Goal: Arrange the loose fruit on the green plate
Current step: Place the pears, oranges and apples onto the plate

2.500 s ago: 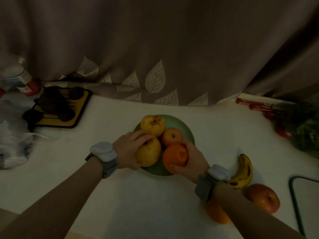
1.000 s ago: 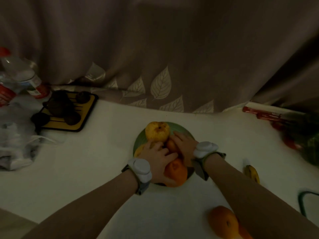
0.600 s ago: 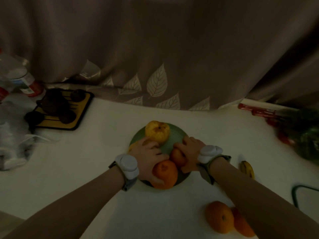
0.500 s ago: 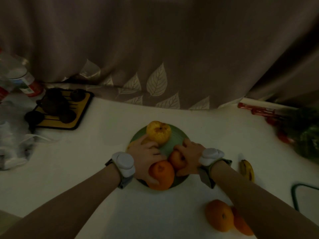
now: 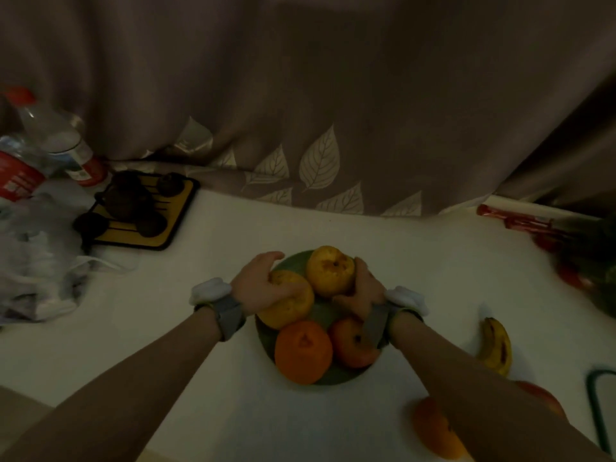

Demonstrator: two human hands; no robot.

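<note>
The green plate (image 5: 293,261) sits mid-table and carries several fruits. My left hand (image 5: 258,283) grips a yellow pear (image 5: 293,306) on the plate's left side. My right hand (image 5: 361,290) is wrapped around a second yellow pear (image 5: 328,270) at the plate's far side. An orange (image 5: 303,351) and a red apple (image 5: 348,343) rest at the plate's near edge; my right wrist partly covers the apple. Off the plate to the right lie a banana (image 5: 496,345), another orange (image 5: 433,428) and a red apple (image 5: 541,395), both partly hidden by my right forearm.
A yellow-and-black tray (image 5: 173,213) with dark round fruit stands at the back left, beside plastic bottles (image 5: 63,145) and a crumpled plastic bag (image 5: 33,261). A curtain (image 5: 300,111) hangs behind the table. Red and green items (image 5: 566,235) lie at the far right.
My left hand has moved from the orange to the left pear. My right hand has left the apple and reached forward to the far pear.
</note>
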